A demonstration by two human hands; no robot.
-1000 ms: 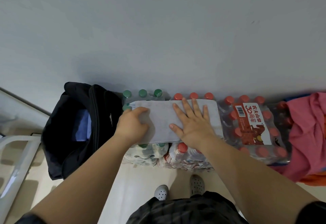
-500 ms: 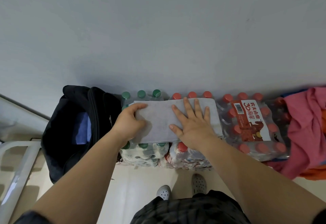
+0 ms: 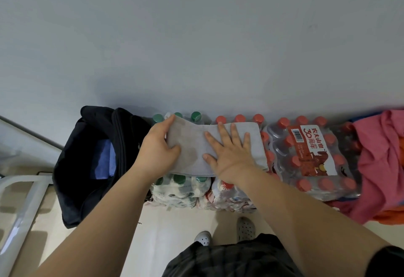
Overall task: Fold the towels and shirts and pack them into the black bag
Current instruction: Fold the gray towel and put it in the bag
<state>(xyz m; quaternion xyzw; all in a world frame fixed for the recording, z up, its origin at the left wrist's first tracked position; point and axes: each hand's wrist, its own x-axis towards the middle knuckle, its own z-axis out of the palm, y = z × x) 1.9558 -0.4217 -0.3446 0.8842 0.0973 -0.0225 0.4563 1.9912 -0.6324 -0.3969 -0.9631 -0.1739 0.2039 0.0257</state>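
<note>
The right hand (image 3: pixel 229 154) lies flat, fingers straight, pinning the right half of the towel (image 3: pixel 192 145) on the bottle packs (image 3: pixel 310 152). The left hand (image 3: pixel 160 148) grips the towel's left end, thumb on top. A second ago that end lay flat; now it is raised. Judgement: the next fold, left end over right, is starting. The bag (image 3: pixel 74 178) stands open just left, with a blue item (image 3: pixel 103 161) inside. A pink shirt (image 3: pixel 380 163) lies unfolded at far right.
</note>
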